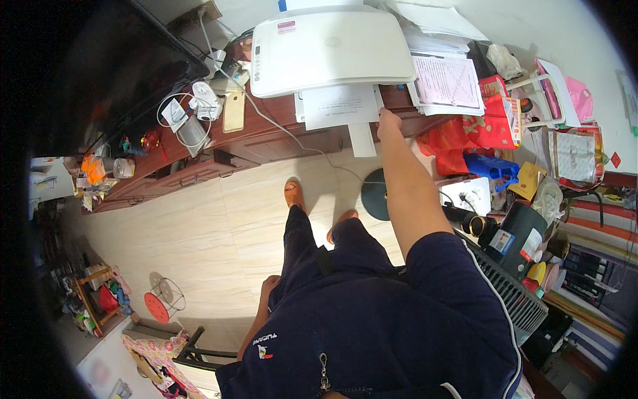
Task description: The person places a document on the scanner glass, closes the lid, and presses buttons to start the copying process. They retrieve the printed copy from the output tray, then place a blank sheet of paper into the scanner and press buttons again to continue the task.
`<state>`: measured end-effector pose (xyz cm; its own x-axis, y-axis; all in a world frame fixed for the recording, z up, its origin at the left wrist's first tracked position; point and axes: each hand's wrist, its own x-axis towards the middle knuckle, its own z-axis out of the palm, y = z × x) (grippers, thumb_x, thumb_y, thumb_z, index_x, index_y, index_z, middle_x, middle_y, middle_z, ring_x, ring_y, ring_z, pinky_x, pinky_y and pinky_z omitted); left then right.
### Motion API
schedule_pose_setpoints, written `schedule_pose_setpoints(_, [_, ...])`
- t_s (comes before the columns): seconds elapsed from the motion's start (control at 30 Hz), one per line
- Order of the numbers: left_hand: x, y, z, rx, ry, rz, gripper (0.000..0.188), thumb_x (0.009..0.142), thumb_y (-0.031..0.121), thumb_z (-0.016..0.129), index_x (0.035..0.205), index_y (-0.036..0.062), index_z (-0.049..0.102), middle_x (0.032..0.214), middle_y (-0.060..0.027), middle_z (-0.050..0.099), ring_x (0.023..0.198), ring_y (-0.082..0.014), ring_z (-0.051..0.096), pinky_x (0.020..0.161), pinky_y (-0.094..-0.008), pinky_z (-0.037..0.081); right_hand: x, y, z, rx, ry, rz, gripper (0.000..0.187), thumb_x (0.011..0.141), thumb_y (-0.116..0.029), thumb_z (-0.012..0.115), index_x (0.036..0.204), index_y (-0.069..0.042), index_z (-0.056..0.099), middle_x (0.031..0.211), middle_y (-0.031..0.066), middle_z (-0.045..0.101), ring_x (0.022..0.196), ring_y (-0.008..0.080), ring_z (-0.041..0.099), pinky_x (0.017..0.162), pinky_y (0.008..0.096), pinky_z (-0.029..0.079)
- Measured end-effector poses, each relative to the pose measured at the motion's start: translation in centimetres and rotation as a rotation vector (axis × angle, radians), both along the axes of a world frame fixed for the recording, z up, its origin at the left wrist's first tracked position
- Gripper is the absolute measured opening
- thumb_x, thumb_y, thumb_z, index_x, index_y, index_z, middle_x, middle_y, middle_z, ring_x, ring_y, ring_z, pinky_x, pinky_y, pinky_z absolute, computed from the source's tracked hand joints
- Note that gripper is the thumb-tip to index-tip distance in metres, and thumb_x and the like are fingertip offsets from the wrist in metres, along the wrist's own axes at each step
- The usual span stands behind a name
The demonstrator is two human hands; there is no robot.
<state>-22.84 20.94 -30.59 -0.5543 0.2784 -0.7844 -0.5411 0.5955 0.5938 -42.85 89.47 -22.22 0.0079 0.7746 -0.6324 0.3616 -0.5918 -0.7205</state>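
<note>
A white printer (332, 50) stands on the dark red cabinet in front of me. A printed sheet of paper (339, 106) comes out below its front edge, over an extended white tray flap (362, 140). My right arm reaches forward, and my right hand (389, 125) is at the right edge of the sheet and tray. Its fingers are curled in, and what lies between them is hidden. Down beside my thigh hangs my left hand (269, 288), away from the cabinet; its fingers are mostly out of sight.
A stack of papers (446, 80) lies right of the printer, beside red bags (465, 133). Left of it are a gold phone (234, 111) and a cable (286, 130) dangling over the cabinet front. A red-topped stool (157, 308) stands on the floor.
</note>
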Motion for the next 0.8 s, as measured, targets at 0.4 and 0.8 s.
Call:
schedule_pose_setpoints(0.4, [-0.6, -0.8, -0.6, 0.004, 0.019, -0.081, 0.022, 0.086, 0.016, 0.056, 0.096, -0.003, 0.061, 0.083, -0.0087, 0.065, 0.077, -0.0147, 0.06, 0.071, -0.0253, 0.047, 0.6, -3.1, 4.5, -0.149, 0.175, -0.064, 0.035, 0.074, -0.021, 0.071, 0.1, -0.002, 0.057, 0.101, 0.0078, 0.058, 0.085, 0.0197, 0.057, 0.071, 0.0332, 0.048])
schedule_pose_setpoints(0.8, [-0.7, -1.0, -2.6, -0.047, 0.021, -0.067, 0.023, 0.088, 0.019, 0.056, 0.093, -0.0022, 0.062, 0.08, -0.0062, 0.065, 0.072, -0.0129, 0.059, 0.068, -0.0247, 0.046, 1.6, -3.9, 5.2, -0.237, 0.269, -0.02, 0.033, 0.074, -0.022, 0.073, 0.099, -0.006, 0.059, 0.094, 0.0051, 0.06, 0.083, 0.0203, 0.055, 0.07, 0.0331, 0.046])
